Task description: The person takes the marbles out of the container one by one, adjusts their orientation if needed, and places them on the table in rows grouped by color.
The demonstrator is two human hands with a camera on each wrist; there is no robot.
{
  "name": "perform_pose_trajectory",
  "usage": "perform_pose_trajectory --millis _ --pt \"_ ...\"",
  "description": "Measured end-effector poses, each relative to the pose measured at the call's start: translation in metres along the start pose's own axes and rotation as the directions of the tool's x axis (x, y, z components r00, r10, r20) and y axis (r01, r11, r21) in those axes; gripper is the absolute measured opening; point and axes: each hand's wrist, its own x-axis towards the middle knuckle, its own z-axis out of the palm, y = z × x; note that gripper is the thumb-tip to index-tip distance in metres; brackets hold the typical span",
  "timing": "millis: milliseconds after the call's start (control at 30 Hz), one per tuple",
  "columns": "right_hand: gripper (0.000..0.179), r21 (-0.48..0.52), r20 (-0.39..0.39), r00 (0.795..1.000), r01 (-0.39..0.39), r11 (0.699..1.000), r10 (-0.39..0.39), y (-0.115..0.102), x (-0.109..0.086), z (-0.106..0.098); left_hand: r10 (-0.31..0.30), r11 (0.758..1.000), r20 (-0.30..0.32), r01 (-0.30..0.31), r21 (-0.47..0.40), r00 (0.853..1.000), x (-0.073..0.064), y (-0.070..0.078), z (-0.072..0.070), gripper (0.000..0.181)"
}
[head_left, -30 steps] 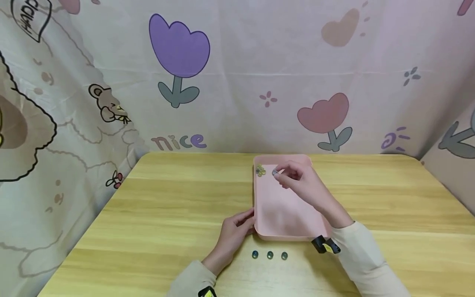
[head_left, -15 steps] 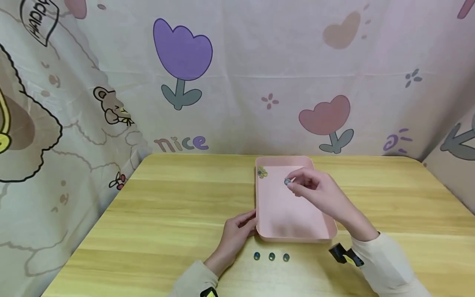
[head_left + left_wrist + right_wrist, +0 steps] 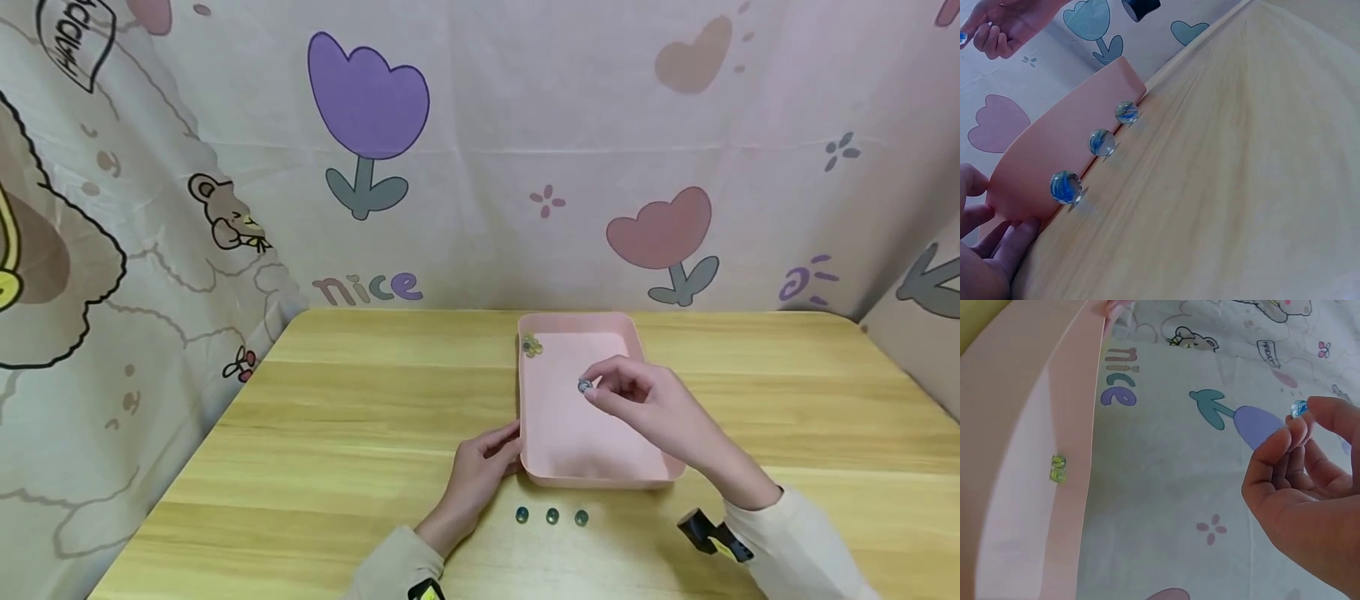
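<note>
My right hand (image 3: 648, 408) pinches a clear glass marble (image 3: 585, 386) with blue in it between thumb and fingertips, over the pink tray (image 3: 600, 483). The same marble (image 3: 1299, 409) shows raised at the fingertips in the right wrist view. My left hand (image 3: 476, 475) rests its fingers against the outside of the tray's left wall near the front corner. Three blue-streaked marbles lie in a row on the table in front of the tray: a left one (image 3: 522, 515), a middle one (image 3: 552, 516) and a right one (image 3: 581, 517).
A small cluster of yellow-green marbles (image 3: 532, 345) sits in the tray's back left corner. The wooden table (image 3: 360, 400) ends at a printed cloth backdrop (image 3: 480, 167), with more cloth at the sides. Each wrist carries a black camera (image 3: 716, 535).
My right hand, holding the marble, has moved right and toward the front of the tray, away from the yellow-green cluster. The left hand keeps its place at the tray.
</note>
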Motion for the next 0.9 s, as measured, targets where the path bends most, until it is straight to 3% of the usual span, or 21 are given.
perform_pose_trajectory --millis 233,467,900 --pt "0.010 0.001 -0.015 0.999 0.040 0.999 -0.040 -0.002 -0.006 0.004 0.004 1.000 0.005 -0.004 0.001 1.000 0.000 -0.001 -0.002 0.037" --pt "0.011 0.019 -0.006 1.000 0.010 1.000 -0.010 0.000 -0.013 0.006 0.006 1.000 -0.001 -0.006 0.002 1.000 0.001 0.000 -0.004 0.038" --pt "0.008 -0.008 -0.031 0.999 0.025 1.000 -0.026 0.000 -0.021 0.017 0.004 1.000 0.012 -0.004 0.001 1.000 0.001 -0.001 -0.002 0.037"
